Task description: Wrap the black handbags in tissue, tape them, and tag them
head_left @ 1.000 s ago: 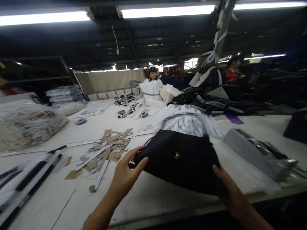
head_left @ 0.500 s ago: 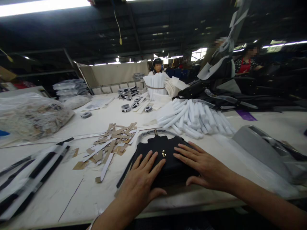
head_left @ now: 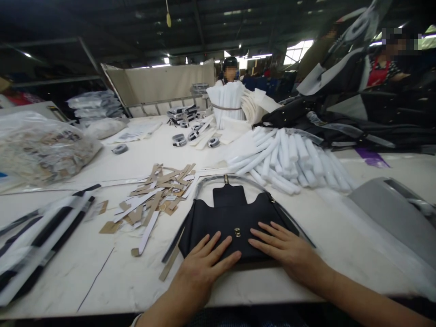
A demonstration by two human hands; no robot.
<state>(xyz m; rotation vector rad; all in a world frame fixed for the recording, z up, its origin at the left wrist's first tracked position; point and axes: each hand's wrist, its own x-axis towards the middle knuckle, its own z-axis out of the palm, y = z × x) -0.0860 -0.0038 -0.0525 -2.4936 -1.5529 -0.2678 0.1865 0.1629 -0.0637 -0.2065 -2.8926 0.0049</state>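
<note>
A black handbag (head_left: 221, 222) lies on the table near its front edge, with a gold clasp (head_left: 237, 232) on its front. Its flap tab (head_left: 230, 196) points away from me, and a handle in clear wrap arches behind it. My left hand (head_left: 204, 263) rests with spread fingers on the bag's lower left front. On the lower right front lies my right hand (head_left: 286, 245), fingers stretched out flat. Neither hand grips anything. The bag's lower edge is partly hidden by the hands.
Cardboard strips (head_left: 163, 190) are heaped left of the bag. White foam rolls (head_left: 289, 159) are piled behind it. Wrapped black straps (head_left: 44, 245) lie far left, below a clear bag of scraps (head_left: 44, 150). A grey object (head_left: 391, 218) stands right. A person (head_left: 230, 68) is across the table.
My hands have shifted toward me over the bag's front, and more of the bag's body and flap shows. The view has tilted down a little.
</note>
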